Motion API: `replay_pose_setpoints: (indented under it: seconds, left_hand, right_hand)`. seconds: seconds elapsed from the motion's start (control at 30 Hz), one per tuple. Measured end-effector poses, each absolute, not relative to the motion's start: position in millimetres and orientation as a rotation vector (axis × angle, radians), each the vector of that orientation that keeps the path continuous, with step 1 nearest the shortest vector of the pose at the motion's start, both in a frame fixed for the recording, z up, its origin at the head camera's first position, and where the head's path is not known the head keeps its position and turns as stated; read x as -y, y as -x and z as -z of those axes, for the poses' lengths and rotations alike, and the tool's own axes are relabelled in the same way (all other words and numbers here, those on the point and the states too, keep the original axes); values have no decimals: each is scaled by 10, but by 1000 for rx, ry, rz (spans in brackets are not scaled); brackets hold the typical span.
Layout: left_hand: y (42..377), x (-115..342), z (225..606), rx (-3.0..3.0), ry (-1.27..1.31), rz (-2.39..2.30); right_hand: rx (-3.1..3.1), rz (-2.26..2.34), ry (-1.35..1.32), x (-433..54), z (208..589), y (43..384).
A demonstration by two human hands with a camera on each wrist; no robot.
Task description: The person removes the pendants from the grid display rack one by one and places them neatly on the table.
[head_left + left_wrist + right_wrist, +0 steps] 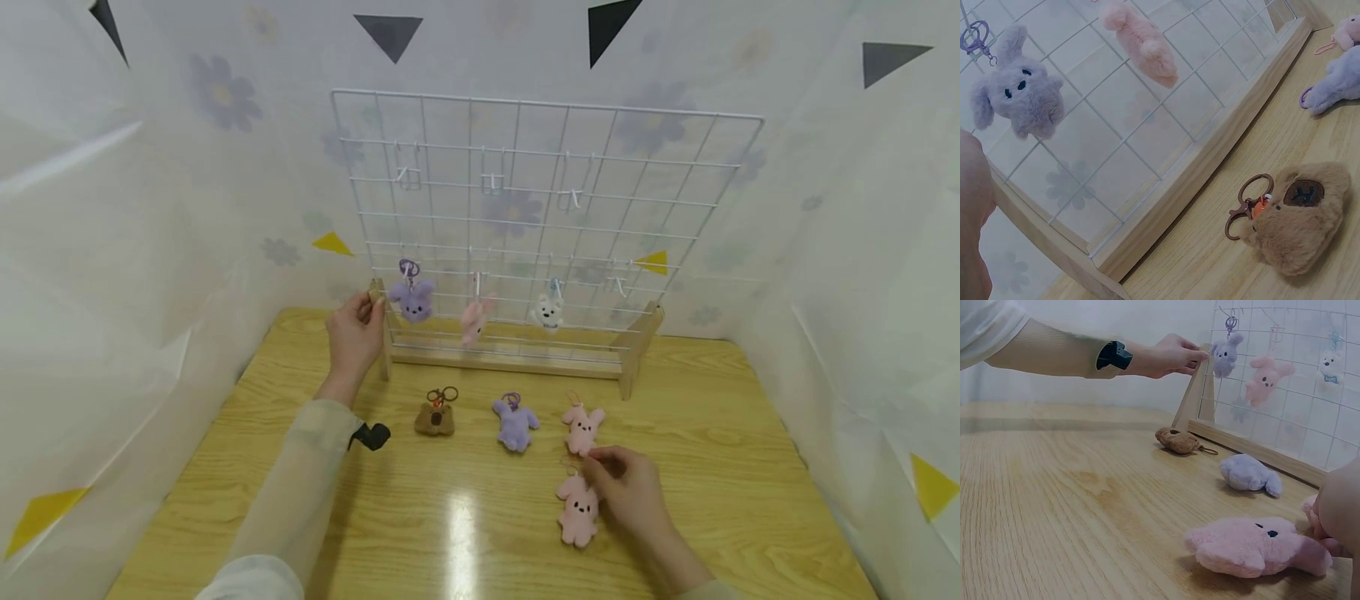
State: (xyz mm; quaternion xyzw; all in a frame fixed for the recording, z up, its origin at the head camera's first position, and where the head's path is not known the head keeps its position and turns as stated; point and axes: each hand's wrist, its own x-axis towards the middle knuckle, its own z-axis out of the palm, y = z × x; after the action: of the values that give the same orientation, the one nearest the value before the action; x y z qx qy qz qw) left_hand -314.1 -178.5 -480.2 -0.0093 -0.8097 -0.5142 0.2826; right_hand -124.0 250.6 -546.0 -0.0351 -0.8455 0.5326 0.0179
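Item: near pink plush keychain [578, 515], lying on the table face up, its cord loop [570, 468] toward the rack.
Item: far pink plush keychain [581, 430], just beyond it, also lying on the table.
Right hand [633, 492]: thumb and forefinger brought close together where the two pink ones meet, wrist low, forearm coming in from the near right edge. Whether they pinch anything, I cannot tell from here.
Step, in my judgement: taking up a pink keychain for the rack; the next move would call for a sure pinch on its loop, then a lift to a bare hook [617, 287].
Also on the table [720, 475]: purple plush keychain [515, 427]; brown plush keychain [435, 419] with metal rings.
Wire grid rack [517, 102], hung with a purple bunny charm [415, 300], a pink bunny charm [475, 322] and a white dog charm [549, 312].
Left hand [356, 333]: fingers clasping the top of the rack's wooden post [386, 358], arm outstretched, seemingly steadying it.
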Motion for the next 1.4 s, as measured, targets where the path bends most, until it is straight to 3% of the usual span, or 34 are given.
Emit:
replay_pose_setpoints:
  seconds: [0.13,0.6,1.0,1.4]
  left_hand:
    - [3138,1783,4789,2174,22,1370]
    - [3135,1796,4799,2195,5,1344]
    - [3114,1785,4773,2220,-17,1357]
    - [3116,1778,4769,2215,-19,1358]
  right_hand:
    - [2599,-1627,74,-2550,5395,1245]
    - [2422,-1599,-427,-2603,5036,1531]
    - [2334,-1569,-579,-2534,4707,1858]
    - [2275,-1648,-521,-2447,4451,2144]
